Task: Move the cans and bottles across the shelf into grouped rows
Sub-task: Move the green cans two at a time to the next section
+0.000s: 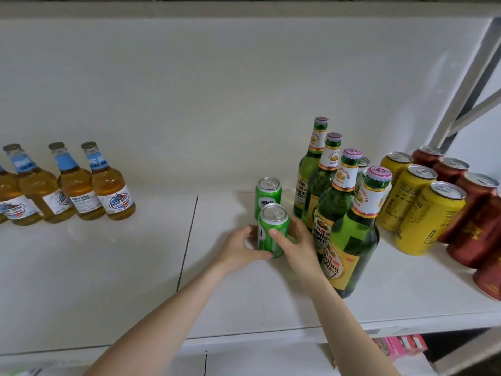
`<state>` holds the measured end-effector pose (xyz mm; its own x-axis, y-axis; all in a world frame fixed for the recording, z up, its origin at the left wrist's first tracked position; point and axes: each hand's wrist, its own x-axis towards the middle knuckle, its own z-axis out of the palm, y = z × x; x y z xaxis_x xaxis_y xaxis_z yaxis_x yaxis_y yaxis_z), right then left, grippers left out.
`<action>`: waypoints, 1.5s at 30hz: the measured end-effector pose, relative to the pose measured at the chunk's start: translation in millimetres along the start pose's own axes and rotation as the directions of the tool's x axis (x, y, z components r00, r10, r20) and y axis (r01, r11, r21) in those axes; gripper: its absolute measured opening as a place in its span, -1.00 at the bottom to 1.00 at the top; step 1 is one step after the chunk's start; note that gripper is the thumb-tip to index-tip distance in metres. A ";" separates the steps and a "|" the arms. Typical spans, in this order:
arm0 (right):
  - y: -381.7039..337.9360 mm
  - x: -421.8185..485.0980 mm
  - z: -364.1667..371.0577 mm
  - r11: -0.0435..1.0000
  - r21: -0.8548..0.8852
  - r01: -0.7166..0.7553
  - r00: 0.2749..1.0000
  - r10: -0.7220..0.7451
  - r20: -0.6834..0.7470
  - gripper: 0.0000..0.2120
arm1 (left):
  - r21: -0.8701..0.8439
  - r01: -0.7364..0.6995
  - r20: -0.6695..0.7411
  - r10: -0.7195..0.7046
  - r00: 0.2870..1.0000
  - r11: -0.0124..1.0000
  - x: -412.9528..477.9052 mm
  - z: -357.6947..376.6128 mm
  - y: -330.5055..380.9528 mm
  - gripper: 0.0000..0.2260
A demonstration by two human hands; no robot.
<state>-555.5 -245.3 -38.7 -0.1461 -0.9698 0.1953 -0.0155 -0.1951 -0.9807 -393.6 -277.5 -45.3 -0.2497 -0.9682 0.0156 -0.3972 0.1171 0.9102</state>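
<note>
— What are the hands holding?
— Left hand (241, 248) and right hand (298, 241) both curl round one upright green can (273, 232) on the white shelf (108, 267). A second green can (267, 196) stands just behind the grip, with green beer bottles (352, 240) just right of it.

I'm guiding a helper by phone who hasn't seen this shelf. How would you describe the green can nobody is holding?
On the white shelf, find the row of tall green glass bottles right of centre. Just left of it stand two short green cans, one behind the other. Yours is the rear can, untouched, while the left hand and right hand grip the front can.
</note>
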 end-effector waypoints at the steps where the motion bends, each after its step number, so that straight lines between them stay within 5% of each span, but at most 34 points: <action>1: -0.1 1.9 0.3 1.000 0.004 0.001 1.000 0.000 -0.004 -0.58 | 0.002 0.008 -0.002 -0.008 1.000 1.000 2.3 0.7 0.0 -0.50; 23: 10.2 40.3 9.9 0.998 0.057 -0.028 0.997 0.031 -0.065 -0.53 | 0.024 0.020 -0.019 -0.019 1.000 1.000 40.9 -7.5 3.9 -0.54; 34: 3.6 26.5 9.2 0.993 0.010 -0.120 0.985 0.120 -0.123 -0.66 | 0.055 0.100 -0.051 -0.098 0.994 0.993 16.7 -29.2 3.5 -0.46; 41: 0.5 -6.8 13.7 0.970 -0.150 -0.194 0.963 0.159 -0.216 -0.58 | 0.114 0.177 -0.169 -0.157 0.973 0.978 -28.8 -68.2 -12.5 -0.56; 45: -7.9 -40.1 18.7 0.917 -0.354 -0.181 0.979 0.136 -0.149 -0.50 | 0.299 0.186 -0.229 -0.119 0.966 0.936 -68.2 -82.8 -21.0 -0.61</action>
<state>-531.0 -207.6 -38.5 -0.2928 -0.9545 0.0561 -0.3384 0.0486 -0.9398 -295.1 -232.2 -31.2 0.0082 -1.0000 0.0018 -0.6819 -0.0043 0.7315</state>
